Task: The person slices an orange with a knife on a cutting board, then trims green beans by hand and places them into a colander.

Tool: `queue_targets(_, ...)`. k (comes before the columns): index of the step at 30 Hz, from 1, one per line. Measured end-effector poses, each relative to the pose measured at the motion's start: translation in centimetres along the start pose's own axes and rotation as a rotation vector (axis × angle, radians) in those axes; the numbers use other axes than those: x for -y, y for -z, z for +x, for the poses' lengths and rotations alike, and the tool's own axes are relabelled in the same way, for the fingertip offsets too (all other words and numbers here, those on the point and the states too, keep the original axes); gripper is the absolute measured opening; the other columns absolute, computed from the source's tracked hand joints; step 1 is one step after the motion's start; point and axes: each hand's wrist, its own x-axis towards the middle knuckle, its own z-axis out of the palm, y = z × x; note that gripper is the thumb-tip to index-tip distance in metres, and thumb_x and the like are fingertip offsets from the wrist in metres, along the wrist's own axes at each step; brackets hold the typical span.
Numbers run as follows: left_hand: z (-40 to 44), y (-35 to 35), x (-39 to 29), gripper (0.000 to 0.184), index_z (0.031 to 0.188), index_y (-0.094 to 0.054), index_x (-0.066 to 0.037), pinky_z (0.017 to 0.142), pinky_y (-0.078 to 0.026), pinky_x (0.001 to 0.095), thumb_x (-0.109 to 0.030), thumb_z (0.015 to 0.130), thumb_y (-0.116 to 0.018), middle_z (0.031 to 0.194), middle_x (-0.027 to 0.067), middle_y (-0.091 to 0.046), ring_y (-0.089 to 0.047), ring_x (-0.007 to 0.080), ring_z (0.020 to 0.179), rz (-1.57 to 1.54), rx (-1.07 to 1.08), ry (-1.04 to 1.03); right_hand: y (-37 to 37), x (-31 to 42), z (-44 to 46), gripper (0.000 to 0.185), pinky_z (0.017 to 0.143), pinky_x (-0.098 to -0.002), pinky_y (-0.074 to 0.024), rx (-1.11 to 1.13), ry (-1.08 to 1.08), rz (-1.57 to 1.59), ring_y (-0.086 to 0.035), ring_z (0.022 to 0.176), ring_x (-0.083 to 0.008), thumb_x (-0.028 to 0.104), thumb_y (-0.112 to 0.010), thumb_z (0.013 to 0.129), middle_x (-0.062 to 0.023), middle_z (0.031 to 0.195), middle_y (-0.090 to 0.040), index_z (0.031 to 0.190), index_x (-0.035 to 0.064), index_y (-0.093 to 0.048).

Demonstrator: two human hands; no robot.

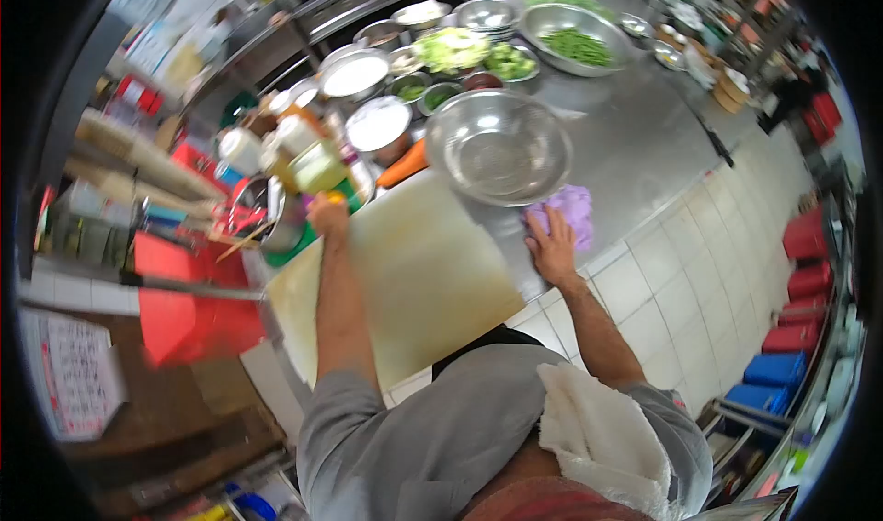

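Observation:
My right hand (pixel 552 248) presses down on a crumpled purple cloth (pixel 576 216) at the steel counter's near edge, fingers bent over it. Just behind the cloth stands a large steel bowl (pixel 499 144) with nothing in it. My left hand (pixel 328 214) reaches past the far left side of a pale cutting board (pixel 405 273). Its fingers look closed beside something small and yellow (pixel 336 196), but blur hides what they hold. Squeeze bottles (pixel 241 150) and a green tray (pixel 292 245) are around that hand.
Bowls of cut greens (pixel 452 50) and a steel bowl of green beans (pixel 575 46) line the back. A carrot (pixel 403 164) lies behind the board. A knife (pixel 717 146) rests at the counter's right edge. Red bins (pixel 807 236) stand at far right.

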Motion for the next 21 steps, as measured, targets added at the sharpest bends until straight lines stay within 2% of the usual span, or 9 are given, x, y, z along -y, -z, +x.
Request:
queue_targets(2,-1.3,-0.2,-2.7,0.057,0.106,-0.054,-0.008,0.082,-0.048,0.0485,-0.043,0.065,-0.073,0.108,0.0198,-0.054,-0.056,0.0375,0.096,-0.029,0.038,-0.009,0.7,-0.4,-0.6,0.057,0.103,-0.0529,-0.0226,-0.055,0.086,-0.086,-0.026,0.131,-0.037,0.029,-0.062,0.083,-0.0118,0.143,-0.03,0.136,0.0224,-0.041)
queue_targets(6,-0.8,2.2,-6.5,0.064,0.109,-0.053,-0.006,0.082,-0.048,0.0478,-0.048,0.065,-0.072,0.108,0.0211,-0.053,-0.056,0.0388,0.096,0.087,0.034,0.028,4.0,-5.0,4.0,0.051,0.105,-0.0496,-0.0252,0.024,0.185,0.127,-0.031,0.129,-0.0334,0.028,-0.062,0.084,-0.0133,0.14,-0.034,0.131,0.0156,-0.046)
queue_targets(9,-1.6,4.2,-7.3,0.067,0.111,-0.054,-0.006,0.081,-0.049,0.0463,-0.049,0.064,-0.072,0.107,0.0211,-0.054,-0.057,0.0379,0.097,0.184,-0.013,0.043,7.9,-9.9,6.1,0.049,0.103,-0.0434,-0.0323,-0.01,0.098,0.518,-0.039,0.124,-0.0351,0.025,-0.063,0.084,-0.0157,0.132,-0.043,0.129,0.011,-0.049)
queue_targets(12,-3.2,5.3,-7.7,0.067,0.113,-0.054,-0.005,0.08,-0.05,0.0439,-0.049,0.066,-0.072,0.105,0.0177,-0.056,-0.058,0.0318,0.096,0.064,-0.056,0.148,13.9,-20.7,9.6,0.04,0.096,-0.0411,-0.0392,-0.248,0.001,0.333,-0.047,0.115,-0.0365,0.021,-0.064,0.083,-0.0202,0.124,-0.049,0.118,0.0042,-0.054)
queue_targets(16,-13.3,8.3,-9.7,0.045,0.113,-0.053,-0.004,0.087,-0.048,0.0389,-0.035,0.083,-0.061,0.106,0.0085,-0.059,-0.058,0.0225,0.098,-1.794,0.149,0.438,18.8,-42.6,13.8,0.045,0.093,-0.0425,-0.0398,-0.45,0.002,-0.171,-0.049,0.11,-0.0331,0.021,-0.068,0.08,-0.0164,0.116,-0.055,0.12,0.0067,-0.053)
queue_targets(17,-16.4,8.4,-10.7,0.041,0.115,-0.052,-0.003,0.093,-0.046,0.0403,-0.035,0.09,-0.051,0.113,0.0107,-0.058,-0.058,0.0255,0.102,-1.956,0.236,0.255,20.4,-46.6,14.2,0.047,0.094,-0.0424,-0.039,-0.393,-0.098,-0.178,-0.048,0.112,-0.0314,0.024,-0.068,0.081,-0.0149,0.119,-0.054,0.123,0.0077,-0.052)
queue_targets(18,-19.1,8.6,-12.1,0.044,0.117,-0.05,-0.002,0.094,-0.045,0.0432,-0.036,0.089,-0.052,0.115,0.0127,-0.058,-0.056,0.0284,0.105,-2.022,0.239,0.273,21.8,-51.2,15.7,0.051,0.096,-0.042,-0.0389,-0.319,-0.141,-0.345,-0.048,0.114,-0.0316,0.022,-0.069,0.08,-0.0173,0.121,-0.054,0.125,0.0043,-0.051)
queue_targets(20,-23.7,9.6,-16.5,0.047,0.121,-0.047,0.0,0.094,-0.046,0.0451,-0.033,0.087,-0.052,0.119,0.017,-0.055,-0.054,0.0339,0.109,-2.077,0.138,0.387,22.8,-59.3,17.7,0.059,0.097,-0.044,-0.0379,-0.266,-0.173,-0.339,-0.045,0.118,-0.0334,0.041,-0.063,0.083,-0.0174,0.123,-0.054,0.129,0.0078,-0.048)
queue_targets(21,-25.2,10.0,-17.1,0.048,0.122,-0.045,0.0,0.094,-0.046,0.0444,-0.031,0.086,-0.053,0.12,0.018,-0.054,-0.054,0.0349,0.11,-2.113,0.173,0.353,23.9,-55.0,17.8,0.062,0.098,-0.0467,-0.0359,-0.108,-0.526,-0.423,-0.043,0.119,-0.0369,0.049,-0.058,0.084,-0.0153,0.125,-0.053,0.134,0.0151,-0.043)
